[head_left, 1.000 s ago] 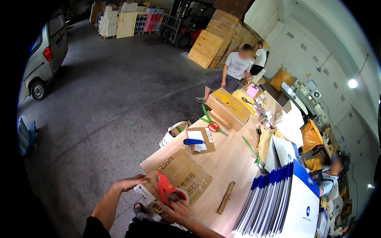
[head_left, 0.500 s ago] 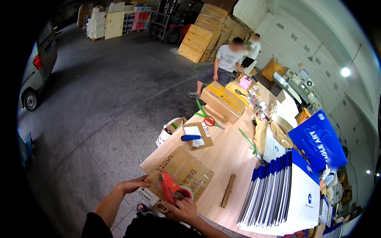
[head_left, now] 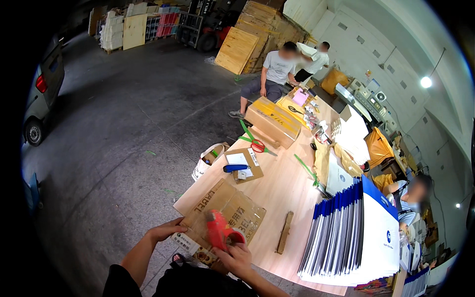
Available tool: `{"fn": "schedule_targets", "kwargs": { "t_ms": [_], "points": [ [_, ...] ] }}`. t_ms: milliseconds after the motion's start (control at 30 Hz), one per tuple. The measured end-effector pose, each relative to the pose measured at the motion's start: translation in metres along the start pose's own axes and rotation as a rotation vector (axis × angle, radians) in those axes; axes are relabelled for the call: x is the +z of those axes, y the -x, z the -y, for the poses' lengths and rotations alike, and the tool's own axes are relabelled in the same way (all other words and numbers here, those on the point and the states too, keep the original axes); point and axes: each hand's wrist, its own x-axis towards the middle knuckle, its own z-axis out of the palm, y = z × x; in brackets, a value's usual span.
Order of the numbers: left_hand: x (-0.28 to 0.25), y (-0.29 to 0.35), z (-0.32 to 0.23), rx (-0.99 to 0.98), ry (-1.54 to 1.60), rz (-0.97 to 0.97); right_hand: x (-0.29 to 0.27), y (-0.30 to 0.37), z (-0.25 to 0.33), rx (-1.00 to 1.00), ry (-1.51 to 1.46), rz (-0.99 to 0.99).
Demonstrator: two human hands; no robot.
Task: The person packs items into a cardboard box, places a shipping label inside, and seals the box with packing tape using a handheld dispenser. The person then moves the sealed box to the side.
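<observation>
- In the head view, we take the flat cardboard box (head_left: pixel 225 213) as our landmark; it lies on the near corner of the wooden worktop (head_left: pixel 277 193).
- Our left hand (head_left: pixel 166 230) rests on the near left edge of the box, and its fingers are bent over this edge and grasp the cardboard.
- Our right hand (head_left: pixel 237 257) is at the near side of the box; its fingers are clenched around the handle of a red tape dispenser (head_left: pixel 220 232), which sits on top of the box.
- Just to the right of the box, a short wooden strip (head_left: pixel 284 232) lies on the worktop.
- Further right of the box stands a row of white and blue folders (head_left: pixel 346 232).
- Beyond the box lies a small cardboard piece with a blue tool (head_left: pixel 235 168) on it, and further beyond it red scissors (head_left: pixel 257 145).
- Far beyond the box, two persons (head_left: pixel 277 69) are at the other end of the worktop.
</observation>
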Motion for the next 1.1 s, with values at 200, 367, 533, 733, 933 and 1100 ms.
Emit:
{"fn": "schedule_targets", "kwargs": {
  "t_ms": [200,367,533,733,933,1100],
  "points": [
    [0.000,-0.001,0.000,-0.051,-0.068,-0.080,-0.029,0.019,-0.011,0.448,0.089,-0.194],
    [-0.001,-0.001,0.000,-0.046,-0.080,-0.090,-0.013,0.089,-0.042,0.699,0.214,-0.240],
    [-0.004,-0.005,0.005,-0.044,-0.049,-0.073,0.008,0.128,-0.057,0.595,0.266,-0.097],
    [0.003,-0.001,-0.002,-0.067,-0.044,-0.124,0.023,0.143,-0.076,0.536,0.368,0.160],
    [0.008,0.001,-0.009,-0.027,-0.063,-0.100,0.035,0.148,-0.086,0.481,0.411,0.188],
    [0.008,0.008,-0.006,-0.004,-0.061,-0.088,0.027,0.131,-0.073,0.566,0.386,0.232]
  ]
}}
